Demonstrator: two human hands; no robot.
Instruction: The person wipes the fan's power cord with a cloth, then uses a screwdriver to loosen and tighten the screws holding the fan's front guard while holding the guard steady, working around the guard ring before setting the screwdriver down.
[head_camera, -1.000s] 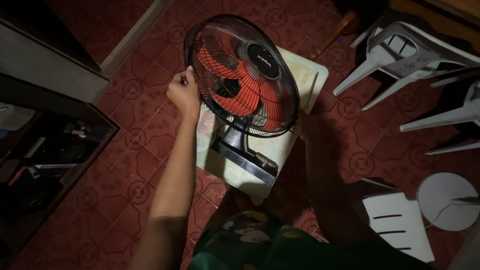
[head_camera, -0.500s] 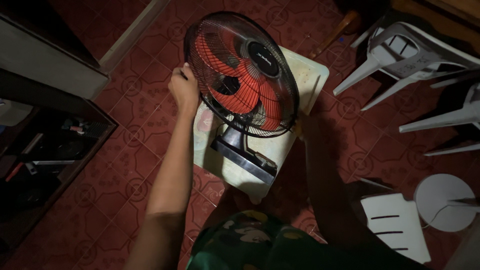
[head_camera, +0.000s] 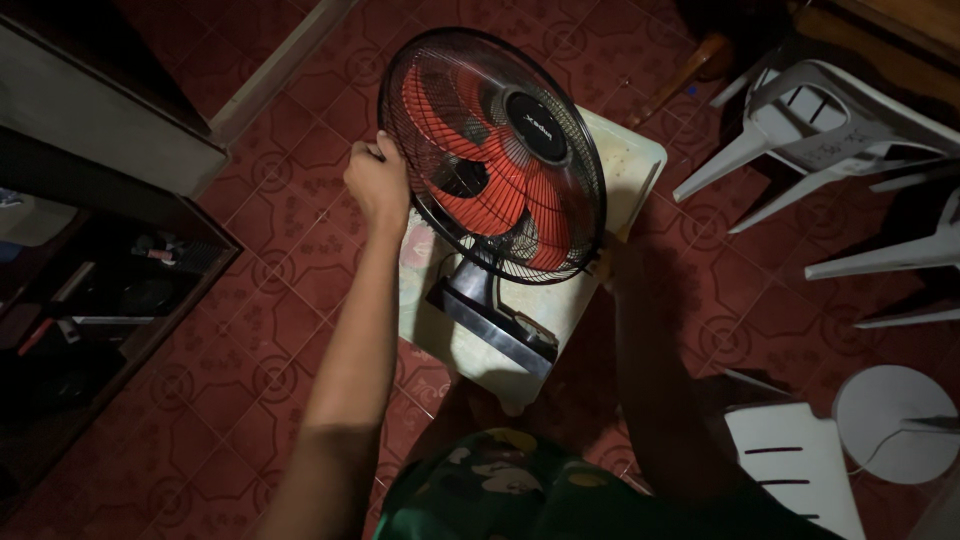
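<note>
Fan (head_camera: 495, 170) with red blades stands on a pale stool (head_camera: 630, 160); left hand (head_camera: 377, 185) grips its stiff wire cage at nine o'clock, right hand at three o'clock is hidden, looks top-heavy.

Single head view, steeply downward, fairly near the fan (head_camera: 495, 160), right side perhaps underlit.

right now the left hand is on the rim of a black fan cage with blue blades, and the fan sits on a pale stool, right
Not quite: the blades are red, not blue, as the head view shows. The rest holds: the left hand grips the rim of the black fan cage, and the fan stands on the pale stool.
</note>
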